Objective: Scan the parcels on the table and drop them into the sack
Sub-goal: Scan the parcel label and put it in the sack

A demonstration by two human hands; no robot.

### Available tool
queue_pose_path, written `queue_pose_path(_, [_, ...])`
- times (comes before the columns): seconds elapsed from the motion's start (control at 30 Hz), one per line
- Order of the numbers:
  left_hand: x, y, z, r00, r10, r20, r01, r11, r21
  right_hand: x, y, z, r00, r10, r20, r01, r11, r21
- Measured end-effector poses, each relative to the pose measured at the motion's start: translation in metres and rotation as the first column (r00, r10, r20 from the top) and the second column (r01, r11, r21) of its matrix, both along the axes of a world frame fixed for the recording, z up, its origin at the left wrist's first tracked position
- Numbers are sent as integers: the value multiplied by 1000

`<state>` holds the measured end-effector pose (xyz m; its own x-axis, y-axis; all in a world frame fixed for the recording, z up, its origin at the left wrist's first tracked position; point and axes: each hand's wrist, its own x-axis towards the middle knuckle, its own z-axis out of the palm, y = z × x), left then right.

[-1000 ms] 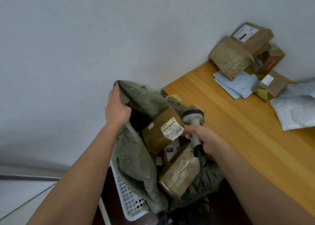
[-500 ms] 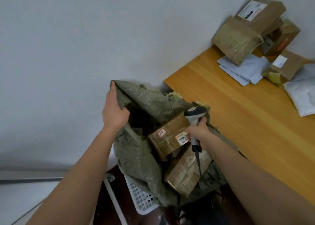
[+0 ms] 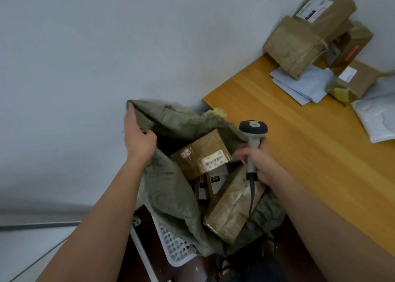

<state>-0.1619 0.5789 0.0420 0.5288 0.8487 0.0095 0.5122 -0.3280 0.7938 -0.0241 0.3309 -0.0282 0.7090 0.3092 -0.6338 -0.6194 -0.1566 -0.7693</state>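
Pale wall backs the sack (image 3: 171, 187). Left hand (image 3: 139, 136) grips its rim; the labelled parcel (image 3: 202, 153), apparently just released, rests inside; right hand (image 3: 259, 163) clamps the scanner (image 3: 252, 140).

Sack mouth (image 3: 171, 123) crowded; labelled box (image 3: 202, 153) tilted across opening, taped box (image 3: 233, 207) filling near side; dark gap by far rim; worktop (image 3: 288, 136) bare up to parcel stack (image 3: 310, 38) at wall.

Soft, even indoor light, mildly blurred wide-angle view

No hard shadows or glare fall on the pale wall (image 3: 106, 46); the sack (image 3: 171, 196) mouth is dark inside. Label print on the top parcel (image 3: 202, 153) is smeared, and straight edges of the table (image 3: 299, 153) tilt and bow toward the frame edges.
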Motion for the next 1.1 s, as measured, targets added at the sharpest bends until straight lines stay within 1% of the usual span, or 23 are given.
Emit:
queue_pose_path(0.03, [3, -1, -3, 988, -124, -91, 122, 992, -30, 3, -6, 3, 1000, -5, 17, 6, 1000, -24])
queue_pose_path(0.07, [7, -2, -8, 943, -266, -200, 255, 964, -76, 5, -12, 7, 1000, -18, 22, 19, 999, -44])
queue_pose_path(0.1, [11, -5, -12, 880, -378, -288, 356, 926, -127, 8, -18, 11, 999, -30, 26, 32, 998, -60])
queue_pose_path(0.13, [16, -9, -16, 830, -442, -341, 404, 897, -179, 11, -24, 15, 999, -36, 35, 39, 996, -77])
queue_pose_path(0.17, [20, -13, -19, 803, -473, -363, 419, 881, -219, 14, -31, 19, 998, -36, 45, 41, 994, -103])
queue_pose_path(0.27, [30, -18, -25, 786, -480, -391, 395, 875, -280, 25, -54, 35, 995, -64, 72, 74, 986, -146])
queue_pose_path(0.37, [40, -21, -27, 764, -456, -457, 376, 890, -259, 38, -79, 50, 983, -152, 101, 165, 978, -131])
queue_pose_path(0.43, [46, -24, -29, 751, -424, -506, 368, 905, -212, 45, -94, 58, 967, -233, 98, 244, 963, -117])
queue_pose_path(0.53, [51, -33, -29, 735, -358, -576, 306, 933, -189, 54, -115, 65, 942, -325, 85, 332, 939, -91])
queue_pose_path(0.6, [58, -43, -26, 676, -272, -684, 306, 949, -75, 61, -129, 68, 935, -347, 78, 353, 933, -77])
queue_pose_path(0.67, [71, -55, -23, 645, -212, -734, 345, 938, 33, 68, -142, 70, 927, -367, 80, 372, 926, -64])
queue_pose_path(0.77, [101, -77, -19, 674, -149, -723, 346, 929, 131, 84, -163, 75, 909, -401, 109, 409, 911, -59])
queue_pose_path(0.83, [123, -94, -19, 691, -131, -711, 349, 922, 170, 98, -178, 78, 899, -418, 132, 427, 903, -51])
queue_pose_path(0.93, [161, -125, -21, 671, -223, -707, 446, 883, 145, 119, -203, 75, 883, -436, 175, 450, 891, -50])
queue_pose_path(1.0, [187, -150, -25, 637, -316, -703, 519, 850, 88, 134, -221, 71, 853, -482, 200, 502, 862, -66])
queue_pose_path(1.03, [200, -164, -29, 610, -366, -703, 555, 830, 50, 142, -232, 68, 831, -518, 201, 540, 839, -70])
queue_pose_path(1.1, [225, -192, -38, 504, -471, -724, 649, 760, -42, 156, -254, 60, 782, -594, 186, 613, 787, -65])
